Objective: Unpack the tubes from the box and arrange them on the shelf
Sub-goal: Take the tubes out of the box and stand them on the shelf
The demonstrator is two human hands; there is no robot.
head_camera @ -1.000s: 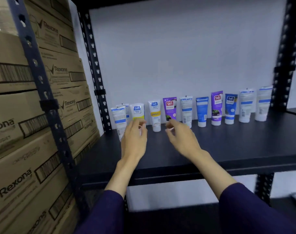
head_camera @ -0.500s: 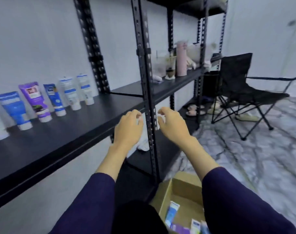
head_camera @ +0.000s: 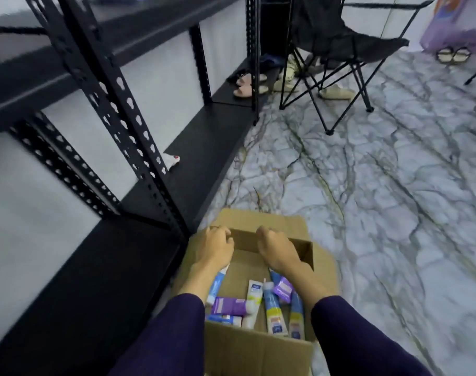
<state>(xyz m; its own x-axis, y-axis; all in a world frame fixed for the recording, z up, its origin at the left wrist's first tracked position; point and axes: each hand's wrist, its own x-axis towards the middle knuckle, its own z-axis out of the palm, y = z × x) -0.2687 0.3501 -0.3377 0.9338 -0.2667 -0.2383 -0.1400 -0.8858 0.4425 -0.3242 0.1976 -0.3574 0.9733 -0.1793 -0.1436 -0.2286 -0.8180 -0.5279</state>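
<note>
From the head view we are hovering our left hand [head_camera: 213, 248] and right hand [head_camera: 276, 249], loosely curled and empty, over the open box [head_camera: 258, 351] at six o'clock, tubes [head_camera: 272, 308] lying inside, shelf [head_camera: 199, 150] at ten o'clock, open floor [head_camera: 394, 199] at three.

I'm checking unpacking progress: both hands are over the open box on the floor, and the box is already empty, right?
Not quite. The head view shows both the left hand and right hand over the open box on the floor, but it is not empty: several tubes still lie inside.
</note>
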